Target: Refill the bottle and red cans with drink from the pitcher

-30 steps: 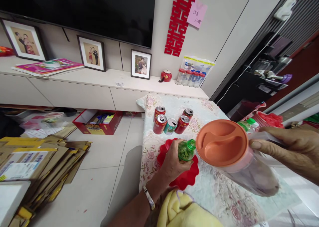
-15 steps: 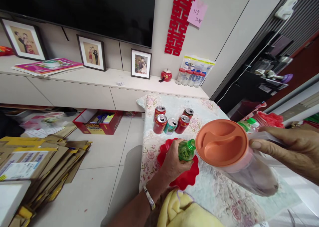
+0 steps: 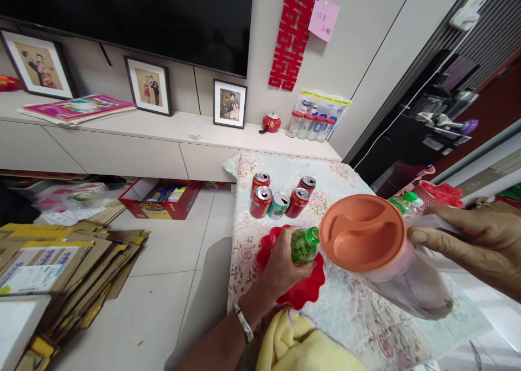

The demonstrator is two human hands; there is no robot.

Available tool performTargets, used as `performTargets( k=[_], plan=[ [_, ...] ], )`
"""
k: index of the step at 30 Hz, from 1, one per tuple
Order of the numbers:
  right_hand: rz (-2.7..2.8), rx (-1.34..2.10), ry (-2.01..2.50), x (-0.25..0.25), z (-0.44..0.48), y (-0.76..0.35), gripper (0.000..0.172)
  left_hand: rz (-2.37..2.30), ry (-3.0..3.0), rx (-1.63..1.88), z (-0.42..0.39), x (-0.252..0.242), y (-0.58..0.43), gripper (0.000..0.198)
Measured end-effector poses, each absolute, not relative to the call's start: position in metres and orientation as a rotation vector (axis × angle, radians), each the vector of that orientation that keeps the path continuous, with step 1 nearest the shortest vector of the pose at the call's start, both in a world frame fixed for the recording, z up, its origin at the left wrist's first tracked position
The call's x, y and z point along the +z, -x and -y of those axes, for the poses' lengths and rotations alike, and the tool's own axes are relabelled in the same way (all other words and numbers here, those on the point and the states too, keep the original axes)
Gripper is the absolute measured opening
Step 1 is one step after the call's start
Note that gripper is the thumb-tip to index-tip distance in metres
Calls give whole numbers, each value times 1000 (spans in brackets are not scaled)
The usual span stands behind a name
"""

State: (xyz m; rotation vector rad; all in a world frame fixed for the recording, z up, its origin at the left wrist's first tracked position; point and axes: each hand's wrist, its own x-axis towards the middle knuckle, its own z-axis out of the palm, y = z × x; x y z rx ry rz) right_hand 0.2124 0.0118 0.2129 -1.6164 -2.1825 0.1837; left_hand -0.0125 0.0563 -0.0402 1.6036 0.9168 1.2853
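Observation:
My left hand (image 3: 283,265) is wrapped round a green plastic bottle (image 3: 304,245) with an uncapped mouth. Under the bottle lies a red scalloped tray (image 3: 303,295). My right hand (image 3: 476,246) grips the handle of a clear pitcher (image 3: 415,289) with an orange lid (image 3: 362,232). The pitcher is tilted to the left, its lid edge right beside the bottle's mouth; whether they touch I cannot tell. No stream of liquid shows between them. Behind the bottle stand several opened drink cans (image 3: 261,203), red ones and a green one (image 3: 279,206).
A floral tablecloth (image 3: 374,333) covers the table. A yellow cloth (image 3: 293,344) lies at its near edge. Beyond the pitcher stands another green-capped bottle (image 3: 407,202), near a pink basket (image 3: 427,193). Flattened cardboard (image 3: 81,262) and a red box (image 3: 163,208) are on the floor at left.

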Motion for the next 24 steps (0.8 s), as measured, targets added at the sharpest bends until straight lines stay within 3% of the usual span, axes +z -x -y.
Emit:
performTargets(
  k=[24],
  plan=[
    [2164, 183, 1666, 211, -11, -219, 36, -922, -1627, 1299, -56, -41, 13, 69]
  ],
)
